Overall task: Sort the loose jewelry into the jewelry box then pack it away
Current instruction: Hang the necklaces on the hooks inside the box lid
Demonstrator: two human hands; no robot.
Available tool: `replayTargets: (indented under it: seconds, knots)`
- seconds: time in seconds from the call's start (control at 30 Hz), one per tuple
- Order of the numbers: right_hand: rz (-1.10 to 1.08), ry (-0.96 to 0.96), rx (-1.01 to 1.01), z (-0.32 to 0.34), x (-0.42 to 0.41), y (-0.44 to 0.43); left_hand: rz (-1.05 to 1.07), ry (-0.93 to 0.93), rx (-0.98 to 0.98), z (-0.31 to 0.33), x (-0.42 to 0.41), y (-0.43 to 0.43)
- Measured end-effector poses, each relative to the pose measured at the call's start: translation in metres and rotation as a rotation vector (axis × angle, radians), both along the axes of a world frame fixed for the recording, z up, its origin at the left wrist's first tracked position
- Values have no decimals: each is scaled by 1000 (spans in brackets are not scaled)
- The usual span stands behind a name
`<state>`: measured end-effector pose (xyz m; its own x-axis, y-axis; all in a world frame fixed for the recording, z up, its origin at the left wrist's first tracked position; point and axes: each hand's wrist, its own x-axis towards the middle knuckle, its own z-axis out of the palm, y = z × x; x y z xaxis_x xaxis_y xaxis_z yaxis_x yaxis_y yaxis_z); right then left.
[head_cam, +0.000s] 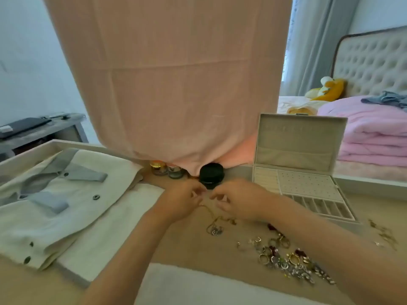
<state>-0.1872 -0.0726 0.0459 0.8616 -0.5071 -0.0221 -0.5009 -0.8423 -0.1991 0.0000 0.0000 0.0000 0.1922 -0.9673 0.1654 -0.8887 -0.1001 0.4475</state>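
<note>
Working this remotely, the biggest thing in my view is the pink cloth [167,84] hanging down the middle, its hem draped over a few small jars at the back of the table [191,245]. A folded pale shirt [55,194] lies to the left. The jewelry box [295,137] stands open on the right with its lid up, and as far as I can make out its slots and perforated pad hold nothing yet. In the centre, just in front of a black jar [211,175], the left hand [178,201] and right hand [240,201] are close together with fingers curled. Both appear to pinch the upper end of a gold chain [211,213], though it is too fine for me to be sure of the right hand's grip. The chain trails down onto the table to a tangled pendant [214,231]. A heap of rings [290,263] lies near the right forearm, and a few small pieces [384,235] sit beyond the box. I judge the step to be freeing or fastening this chain before it goes in. I would lift it slowly so the pendant hangs free of the other loops. Then I would keep it taut between both pinches and carry it over the box without dragging it through the rings.
</note>
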Motion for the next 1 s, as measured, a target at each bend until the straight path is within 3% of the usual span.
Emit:
replayTargets:
  seconds: [0.37,0.53,0.73,0.9,1.0]
  knots:
    - [-231,-93,10,-63,34,23,84,-202,-17,-46,6,19]
    - [-252,-122,-1,-70,42,12,95,-152,-105,-52,9,11]
    - [-281,-234,85,-81,44,7,63,-59,-74,-49,8,10]
    - [-216,-411,304,-79,42,9,11,278,-168,-36,9,13]
    - [-255,-578,541,-70,38,6,-3,514,-252,-22,10,13]
